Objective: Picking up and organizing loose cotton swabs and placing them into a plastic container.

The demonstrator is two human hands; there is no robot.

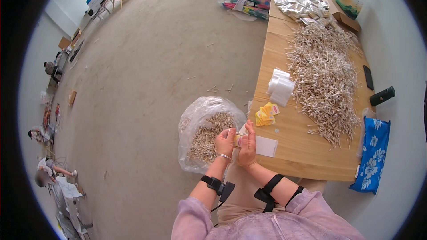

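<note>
My left hand (225,143) is closed, its fingers pinching one side of a small packet (238,140) with a yellow and red label. My right hand (247,146) grips the packet's other side, some of its fingers stretched upward. What lies inside the packet is too small to make out. Below and left of my hands, a large clear plastic bag (184,149) stands on the floor, full of cotton swabs (203,140). At the table's edge beside my right hand lies a flat white sheet or bag (267,146). Yellow cards (266,114) are fanned out just beyond it.
The wooden table (307,162) bears a big heap of cotton swabs (327,80), clear bags (281,87) and filled packets (307,6). Along the wall lie a phone (368,77), a dark bottle (382,96) and a blue flowered pouch (373,155). Several people sit far left.
</note>
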